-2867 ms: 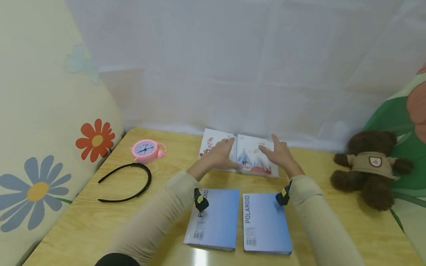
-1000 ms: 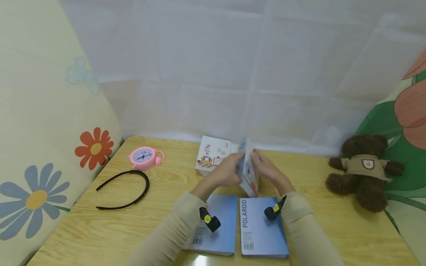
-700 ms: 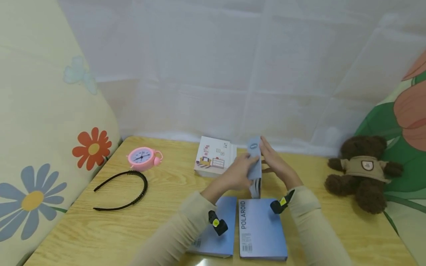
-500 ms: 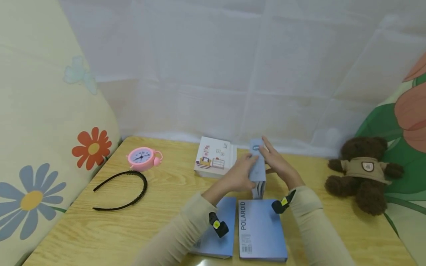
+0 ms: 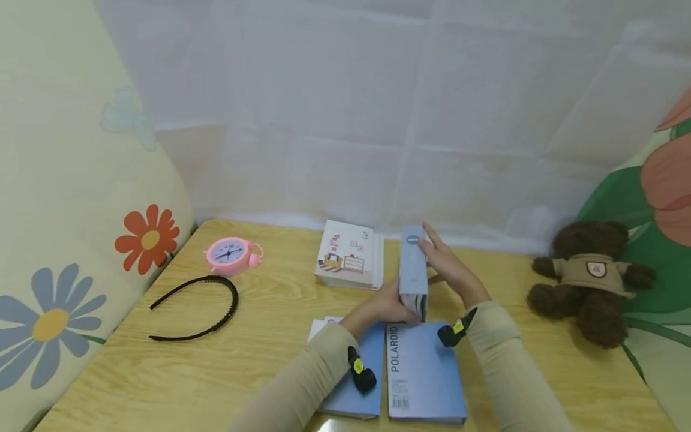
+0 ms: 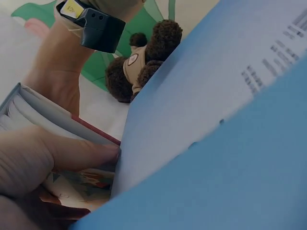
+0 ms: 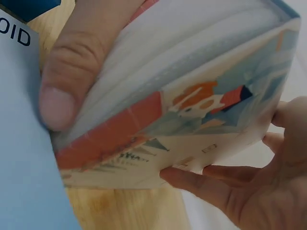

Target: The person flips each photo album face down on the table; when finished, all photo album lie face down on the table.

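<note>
One book (image 5: 413, 264): our left hand (image 5: 391, 301) grips, right hand (image 5: 453, 271) touches, fingers extended.
Clock (image 5: 228, 252), back-left corner of table (image 5: 183, 378): head view only.

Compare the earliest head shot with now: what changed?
The right white album, lying flat before, has been turned upright, blue spine up, and drawn nearer the person. The left grip has taken hold of its near end; the right grip touches its right side. Unmoved: left white album, two blue albums, pink clock, black headband, teddy bear.
</note>
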A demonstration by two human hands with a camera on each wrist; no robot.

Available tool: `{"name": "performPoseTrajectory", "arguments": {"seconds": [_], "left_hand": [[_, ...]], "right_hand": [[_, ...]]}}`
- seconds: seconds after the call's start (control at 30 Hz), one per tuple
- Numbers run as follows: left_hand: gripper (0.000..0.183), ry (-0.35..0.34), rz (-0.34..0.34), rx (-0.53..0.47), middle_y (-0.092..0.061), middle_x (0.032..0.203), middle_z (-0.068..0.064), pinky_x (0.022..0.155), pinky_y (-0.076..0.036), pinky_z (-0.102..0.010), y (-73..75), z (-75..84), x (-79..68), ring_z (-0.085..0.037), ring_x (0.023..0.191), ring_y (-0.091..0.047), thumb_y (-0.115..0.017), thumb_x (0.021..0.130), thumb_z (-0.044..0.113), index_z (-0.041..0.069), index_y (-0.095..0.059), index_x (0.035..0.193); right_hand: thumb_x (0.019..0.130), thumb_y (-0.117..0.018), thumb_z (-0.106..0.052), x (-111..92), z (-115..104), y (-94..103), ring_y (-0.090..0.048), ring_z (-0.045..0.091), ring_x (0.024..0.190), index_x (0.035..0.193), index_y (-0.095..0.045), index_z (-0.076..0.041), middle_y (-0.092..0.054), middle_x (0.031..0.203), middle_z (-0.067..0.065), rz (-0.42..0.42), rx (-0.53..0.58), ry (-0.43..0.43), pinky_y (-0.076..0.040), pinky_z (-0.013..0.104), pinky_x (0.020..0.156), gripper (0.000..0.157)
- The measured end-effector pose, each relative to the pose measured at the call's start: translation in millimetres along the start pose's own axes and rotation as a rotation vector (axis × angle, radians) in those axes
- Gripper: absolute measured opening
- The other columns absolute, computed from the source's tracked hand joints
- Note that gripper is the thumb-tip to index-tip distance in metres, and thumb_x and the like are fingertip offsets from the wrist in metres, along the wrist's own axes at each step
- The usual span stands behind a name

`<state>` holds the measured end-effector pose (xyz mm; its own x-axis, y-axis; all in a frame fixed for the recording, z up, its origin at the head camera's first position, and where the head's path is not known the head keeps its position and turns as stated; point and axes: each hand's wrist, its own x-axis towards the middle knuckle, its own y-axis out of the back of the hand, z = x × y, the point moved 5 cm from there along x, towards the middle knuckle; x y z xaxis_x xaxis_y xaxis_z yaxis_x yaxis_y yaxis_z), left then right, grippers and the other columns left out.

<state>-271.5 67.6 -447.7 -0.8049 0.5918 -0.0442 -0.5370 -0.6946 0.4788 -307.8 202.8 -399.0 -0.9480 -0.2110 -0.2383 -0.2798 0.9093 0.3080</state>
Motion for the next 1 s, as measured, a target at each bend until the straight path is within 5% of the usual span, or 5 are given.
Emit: {"name": "performPoseTrajectory", "arguments": {"seconds": [0.17,0.33,0.5,0.77,1.0], "left_hand": [[0.109,0.011,-0.003,0.087,-0.050,0.144,-0.012,0.108,-0.039,-0.051,2.1,2.0,0.5,-0.032,0.128,-0.051,-0.087,0.071,0.011,0.016,-0.021,0.157],[0.111,0.044,0.004,0.216,-0.049,0.142,-0.018,0.106,-0.044,-0.044,2.4,-1.2,0.1,-0.029,0.122,-0.054,-0.086,0.073,0.017,0.002,-0.017,0.157],[0.099,0.114,0.013,0.403,-0.050,0.140,-0.016,0.100,-0.047,-0.044,-0.2,-9.0,1.1,-0.029,0.116,-0.052,-0.086,0.073,0.027,0.007,-0.033,0.154],[0.085,0.121,0.019,0.662,-0.051,0.134,-0.010,0.097,-0.046,-0.036,-5.6,-11.2,4.9,-0.023,0.117,-0.044,-0.086,0.072,0.026,0.013,-0.048,0.148],[0.084,0.114,-0.066,0.527,-0.046,0.143,-0.014,0.106,-0.042,-0.043,21.0,-2.5,1.2,-0.029,0.127,-0.043,-0.085,0.074,0.024,0.008,-0.047,0.147]], "right_hand": [[0.108,-0.028,-0.039,4,16,8.9,-0.038,0.047,0.134,0.159,0.005,-0.037,-0.014,0.163,0.017,0.027,0.146,-0.001,-0.052,0.048,0.092,0.061],[0.108,-0.032,-0.024,1,32,23.4,-0.051,0.026,0.116,0.161,-0.007,-0.022,-0.030,0.156,0.021,0.145,0.232,-0.011,-0.052,0.029,0.083,0.058],[0.104,-0.046,-0.017,-3,49,32.5,-0.048,0.040,0.128,0.156,-0.019,0.003,-0.033,0.151,0.033,0.258,-0.008,-0.040,-0.048,0.043,0.101,0.062],[0.097,-0.059,-0.024,-10,68,26.3,-0.038,0.050,0.133,0.149,-0.029,0.012,-0.035,0.148,0.037,0.165,-0.361,-0.121,-0.034,0.058,0.110,0.070],[0.097,-0.055,-0.025,-7,53,21.9,-0.044,0.048,0.128,0.150,-0.033,0.006,-0.042,0.145,0.033,0.167,-0.461,-0.085,-0.035,0.061,0.108,0.065]]}}
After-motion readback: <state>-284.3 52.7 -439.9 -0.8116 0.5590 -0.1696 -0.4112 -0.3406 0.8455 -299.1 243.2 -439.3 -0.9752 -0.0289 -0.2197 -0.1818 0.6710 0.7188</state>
